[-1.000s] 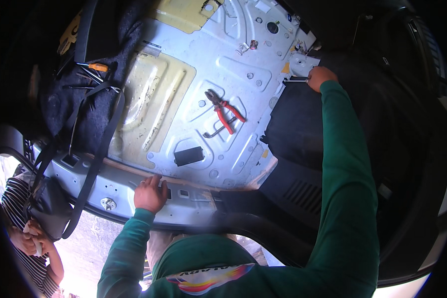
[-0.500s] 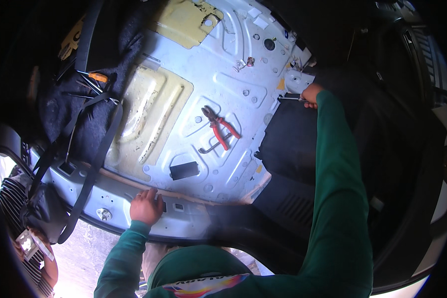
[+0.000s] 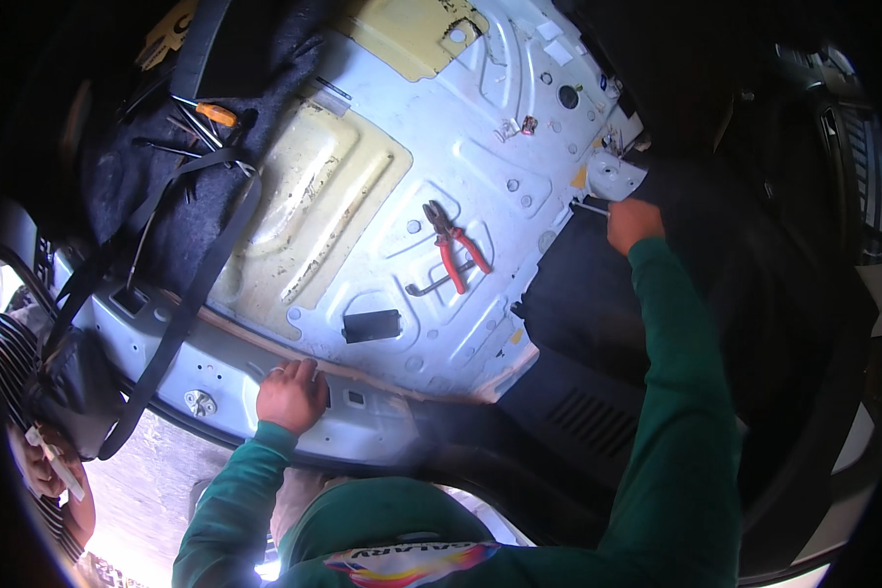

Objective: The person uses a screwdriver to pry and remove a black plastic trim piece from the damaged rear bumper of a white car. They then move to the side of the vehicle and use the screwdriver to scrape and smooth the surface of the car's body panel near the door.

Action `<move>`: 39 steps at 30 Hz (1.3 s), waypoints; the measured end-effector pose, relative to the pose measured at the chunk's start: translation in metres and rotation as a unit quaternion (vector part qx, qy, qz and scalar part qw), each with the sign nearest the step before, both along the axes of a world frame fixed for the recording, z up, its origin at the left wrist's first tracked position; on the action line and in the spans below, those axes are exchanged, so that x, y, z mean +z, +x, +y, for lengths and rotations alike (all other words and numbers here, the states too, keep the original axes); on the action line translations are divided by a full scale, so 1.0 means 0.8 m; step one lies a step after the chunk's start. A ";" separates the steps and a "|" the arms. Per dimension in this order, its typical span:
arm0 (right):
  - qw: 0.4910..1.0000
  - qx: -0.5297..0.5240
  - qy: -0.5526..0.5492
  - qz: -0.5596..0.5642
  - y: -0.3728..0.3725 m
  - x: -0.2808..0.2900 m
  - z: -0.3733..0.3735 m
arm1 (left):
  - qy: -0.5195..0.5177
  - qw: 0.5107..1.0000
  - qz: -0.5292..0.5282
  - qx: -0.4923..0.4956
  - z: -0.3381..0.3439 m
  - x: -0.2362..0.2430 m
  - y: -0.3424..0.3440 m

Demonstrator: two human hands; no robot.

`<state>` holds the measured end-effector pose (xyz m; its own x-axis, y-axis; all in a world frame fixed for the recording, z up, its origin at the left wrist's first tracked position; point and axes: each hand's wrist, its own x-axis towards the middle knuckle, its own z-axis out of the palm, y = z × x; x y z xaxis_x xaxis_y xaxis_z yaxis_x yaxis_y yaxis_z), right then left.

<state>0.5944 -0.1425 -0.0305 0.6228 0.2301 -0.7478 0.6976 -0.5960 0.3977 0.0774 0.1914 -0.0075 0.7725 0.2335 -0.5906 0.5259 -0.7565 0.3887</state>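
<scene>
My right hand (image 3: 635,225) is closed around a slim tool with a straight metal shaft (image 3: 590,208); its handle is hidden in my fist. The shaft's tip meets the upper edge of the black trim panel (image 3: 583,279), beside the bare metal floor (image 3: 461,338). With fingers curled, my left hand (image 3: 292,395) grips the grey metal sill (image 3: 250,394) at the near edge. Red-handled pliers (image 3: 453,245) lie on the floor pan across a thin bent metal rod (image 3: 424,288). A small black rectangular piece (image 3: 371,325) lies nearer to me.
Dark carpet (image 3: 108,220) on the left bears an orange-handled screwdriver (image 3: 216,114) and other slender tools. A black strap (image 3: 181,328) hangs over the sill. At lower left, another person's hand (image 3: 41,470) holds a pale, flat piece. A metal latch (image 3: 200,402) sits on the sill.
The whole view has shifted, so the floor and tools sit further right. My right fist and the tool shaft have turned a little at the panel's edge. My left hand stays on the sill.
</scene>
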 end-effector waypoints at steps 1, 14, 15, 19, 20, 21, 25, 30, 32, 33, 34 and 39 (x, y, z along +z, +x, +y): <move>1.000 0.004 0.002 -0.003 -0.007 -0.003 -0.003 | 0.000 1.000 -0.005 -0.002 0.000 0.002 -0.001; 0.997 -0.069 -0.009 0.034 0.053 -0.046 -0.044 | -0.003 1.000 -0.007 0.005 -0.001 0.000 -0.002; 0.999 0.016 0.001 0.033 0.038 -0.037 -0.051 | -0.004 1.000 -0.006 0.004 -0.003 0.000 -0.003; 0.979 0.202 0.007 0.037 0.020 -0.007 -0.026 | 0.007 1.000 -0.023 -0.003 -0.001 -0.003 -0.005; 0.984 0.178 0.002 0.023 0.026 -0.003 -0.018 | 0.014 0.999 -0.031 -0.006 0.001 -0.004 -0.004; 0.988 0.155 -0.003 0.009 0.031 -0.001 -0.011 | 0.010 1.000 -0.027 -0.005 0.001 -0.003 -0.003; 0.973 -0.215 0.088 -0.004 0.050 -0.006 -0.013 | 0.003 1.000 -0.025 -0.005 0.002 0.000 0.000; 0.939 -0.342 0.032 0.016 0.050 -0.041 -0.053 | 0.001 0.999 -0.037 -0.028 0.008 -0.007 0.001; 0.981 -0.182 0.054 -0.034 0.034 -0.042 -0.040 | -0.009 1.000 -0.015 -0.019 0.005 0.000 0.000; 0.984 -0.169 0.055 -0.024 0.026 -0.025 -0.016 | -0.003 1.000 -0.018 -0.023 0.002 0.001 -0.004; 0.991 -0.126 0.041 0.005 0.024 -0.007 -0.006 | -0.005 1.000 -0.009 -0.030 0.000 0.003 -0.001; 0.991 0.089 0.095 0.015 0.030 -0.010 -0.045 | -0.016 0.999 0.020 -0.029 -0.003 -0.002 0.002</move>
